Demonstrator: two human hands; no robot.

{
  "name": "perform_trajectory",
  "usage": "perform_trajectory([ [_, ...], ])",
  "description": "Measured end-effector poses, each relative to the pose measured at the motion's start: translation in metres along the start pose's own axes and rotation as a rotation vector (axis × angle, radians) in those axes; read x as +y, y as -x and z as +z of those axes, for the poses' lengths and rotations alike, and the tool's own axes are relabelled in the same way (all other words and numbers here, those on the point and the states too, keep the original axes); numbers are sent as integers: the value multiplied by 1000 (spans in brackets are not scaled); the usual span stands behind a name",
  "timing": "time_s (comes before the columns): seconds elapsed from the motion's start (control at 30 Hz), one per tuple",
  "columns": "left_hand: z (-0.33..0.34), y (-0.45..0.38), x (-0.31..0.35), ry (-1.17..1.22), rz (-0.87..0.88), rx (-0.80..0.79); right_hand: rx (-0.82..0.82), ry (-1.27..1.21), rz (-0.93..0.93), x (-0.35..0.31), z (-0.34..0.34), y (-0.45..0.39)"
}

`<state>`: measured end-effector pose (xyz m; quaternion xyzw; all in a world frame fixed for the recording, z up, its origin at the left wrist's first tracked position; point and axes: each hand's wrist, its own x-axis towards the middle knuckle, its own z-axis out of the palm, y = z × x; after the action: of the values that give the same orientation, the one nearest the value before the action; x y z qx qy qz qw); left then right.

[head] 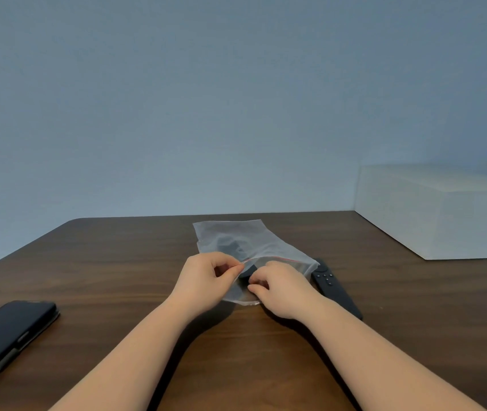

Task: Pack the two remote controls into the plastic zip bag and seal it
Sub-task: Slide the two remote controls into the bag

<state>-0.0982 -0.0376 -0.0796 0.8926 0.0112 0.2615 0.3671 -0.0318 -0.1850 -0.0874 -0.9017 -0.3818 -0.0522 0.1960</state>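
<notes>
A clear plastic zip bag (236, 237) with a red seal line lies on the brown table (117, 262), its mouth toward me. My left hand (203, 280) pinches the upper lip of the mouth and lifts it. My right hand (281, 287) grips the lower lip at the opening. A dark shape, one black remote (248, 272), shows inside the bag between my hands, mostly hidden. A second black remote (335, 289) lies on the table just right of the bag, partly under its corner and behind my right wrist.
A black phone in a case (8, 336) lies near the table's left front edge. A white box (438, 212) stands at the back right. A blue-grey wall rises behind the table's far edge.
</notes>
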Motion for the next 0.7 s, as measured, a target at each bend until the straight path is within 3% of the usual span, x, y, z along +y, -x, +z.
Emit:
perform_trajectory([
  [0.2, 1, -1, -1, -6, 3, -17, -65, 165, 36, 0, 13, -7],
  [0.33, 0, -1, -3, -14, 9, -13, -47, 25, 0, 5, 3, -4],
  [0.53, -3, -4, -6, 20, -35, 127, 188, -146, 52, 6, -30, 12],
  [0.63, -3, -5, -6, 6, -53, 140, 423, -155, 243, 10, -43, 18],
  [0.7, -4, -4, -6, -2, -51, 147, 460, -83, 404, 18, -49, 20],
])
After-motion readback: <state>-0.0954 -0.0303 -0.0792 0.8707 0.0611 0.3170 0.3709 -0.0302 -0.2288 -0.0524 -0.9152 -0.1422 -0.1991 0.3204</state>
